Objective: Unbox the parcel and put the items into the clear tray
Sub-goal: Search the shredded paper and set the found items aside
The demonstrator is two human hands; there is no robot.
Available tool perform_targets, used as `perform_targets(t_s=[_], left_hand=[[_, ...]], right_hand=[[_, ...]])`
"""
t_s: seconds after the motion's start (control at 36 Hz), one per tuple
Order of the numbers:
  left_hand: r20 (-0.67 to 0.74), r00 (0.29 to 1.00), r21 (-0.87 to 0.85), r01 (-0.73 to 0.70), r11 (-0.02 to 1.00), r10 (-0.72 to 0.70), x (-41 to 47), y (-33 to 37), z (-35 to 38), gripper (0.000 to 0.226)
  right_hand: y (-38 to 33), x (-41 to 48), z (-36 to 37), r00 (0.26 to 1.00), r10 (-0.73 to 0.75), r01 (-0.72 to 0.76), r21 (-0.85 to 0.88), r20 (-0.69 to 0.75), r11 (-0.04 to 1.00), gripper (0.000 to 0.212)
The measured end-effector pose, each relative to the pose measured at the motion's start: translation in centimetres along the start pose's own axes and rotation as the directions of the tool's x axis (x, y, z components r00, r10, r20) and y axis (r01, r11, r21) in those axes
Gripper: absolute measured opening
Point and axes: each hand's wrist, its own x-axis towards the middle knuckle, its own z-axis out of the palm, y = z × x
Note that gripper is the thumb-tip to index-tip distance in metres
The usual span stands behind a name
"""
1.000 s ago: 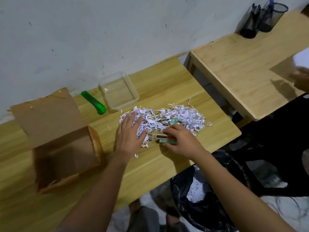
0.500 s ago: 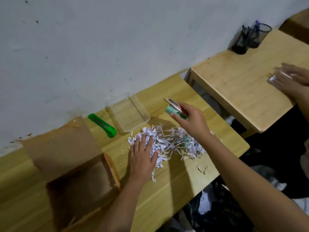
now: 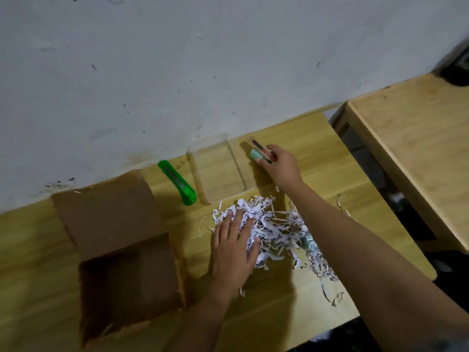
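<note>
My right hand [image 3: 280,166] grips small items [image 3: 260,152], a teal roll and a flat striped piece, held just right of the clear tray [image 3: 220,168] by the wall. The tray looks bare inside. My left hand [image 3: 233,247] lies flat, fingers spread, on the left edge of a heap of shredded paper [image 3: 276,229]. Something pale green [image 3: 310,243] shows within the shreds under my right forearm. The opened cardboard box [image 3: 127,275] stands at the left with its flap [image 3: 106,209] folded back toward the wall.
A green box cutter [image 3: 177,182] lies between the box flap and the tray. A second wooden table [image 3: 416,148] stands at the right across a narrow gap. The wall runs close behind the tray. Loose shreds scatter near the table's front right edge.
My right hand lifted the small items out of the shredded paper and carried them back toward the tray. My left hand stayed pressed on the shreds. The view shifted left and down.
</note>
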Motion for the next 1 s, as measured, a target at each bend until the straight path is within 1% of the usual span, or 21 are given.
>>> perform_targets(t_s=[0.08, 0.19, 0.33, 0.39, 0.44, 0.5, 0.56, 0.69, 0.72, 0.81, 0.83, 0.89, 0.94, 1.0], left_hand=[[-0.017, 1.000, -0.022, -0.012, 1.000, 0.012, 0.0, -0.1, 0.1, 0.044], [-0.025, 0.999, -0.045, -0.021, 0.999, 0.020, 0.1, -0.1, 0.0, 0.043], [-0.051, 0.999, -0.040, -0.018, 0.999, 0.016, 0.2, 0.0, -0.2, 0.047], [-0.049, 0.999, -0.045, -0.018, 0.999, 0.016, 0.0, 0.1, -0.2, 0.049], [-0.028, 1.000, -0.049, -0.015, 0.999, 0.014, -0.1, 0.1, -0.3, 0.054], [-0.014, 1.000, -0.045, -0.019, 0.999, 0.019, -0.1, 0.2, -0.5, 0.059], [-0.007, 1.000, -0.043, -0.027, 0.999, 0.027, -0.2, 0.3, -0.7, 0.064], [0.068, 0.996, -0.025, -0.054, 0.998, 0.056, -0.6, 0.2, -1.5, 0.074], [0.085, 0.995, -0.019, -0.058, 0.998, 0.059, -0.6, 0.2, -1.6, 0.073], [0.106, 0.992, -0.018, -0.061, 0.998, 0.062, -0.5, 0.3, -1.9, 0.056], [0.093, 0.993, -0.027, -0.064, 0.998, 0.066, -0.6, 0.3, -2.1, 0.054], [0.012, 0.995, -0.052, -0.100, 0.994, 0.101, -0.7, 0.5, -2.4, 0.056], [-0.061, 0.982, -0.075, -0.182, 0.981, 0.177, -0.7, 0.8, -2.4, 0.054], [-0.058, 0.954, -0.084, -0.298, 0.951, 0.294, -0.3, 1.4, -2.2, 0.052]], right_hand=[[0.1, -0.6, -0.6, 0.998, 0.011, -0.013, 0.020, 0.064, 1.000, 0.056], [1.2, -2.4, -1.9, 0.999, 0.013, -0.011, -0.030, 0.049, 0.999, 0.058], [3.7, -5.6, -3.1, 0.999, 0.001, -0.005, -0.100, -0.044, 0.995, 0.039], [4.5, -6.7, -3.4, 0.999, -0.002, -0.003, -0.158, -0.033, 0.987, 0.029], [5.1, -7.8, -3.7, 1.000, -0.001, 0.003, -0.239, 0.010, 0.971, 0.019], [5.5, -9.0, -4.0, 0.999, 0.002, 0.011, -0.314, 0.040, 0.949, 0.016], [5.9, -10.1, -4.3, 0.999, 0.012, 0.002, -0.341, 0.039, 0.940, 0.015], [6.2, -12.0, -4.8, 0.999, 0.050, -0.041, -0.331, 0.019, 0.943, 0.017], [6.1, -12.2, -4.9, 0.999, 0.042, -0.037, -0.329, 0.008, 0.943, 0.017], [6.0, -13.3, -5.4, 0.999, 0.012, -0.021, -0.297, -0.034, 0.955, 0.018], [6.1, -13.8, -5.6, 0.999, -0.003, -0.012, -0.289, -0.052, 0.957, 0.021], [6.3, -15.2, -5.9, 0.997, -0.013, -0.010, -0.313, -0.070, 0.950, 0.032], [6.7, -16.6, -6.1, 0.998, -0.020, -0.004, -0.396, -0.056, 0.918, 0.042], [7.6, -17.5, -6.3, 0.999, -0.001, -0.018, -0.457, -0.042, 0.889, 0.049]])
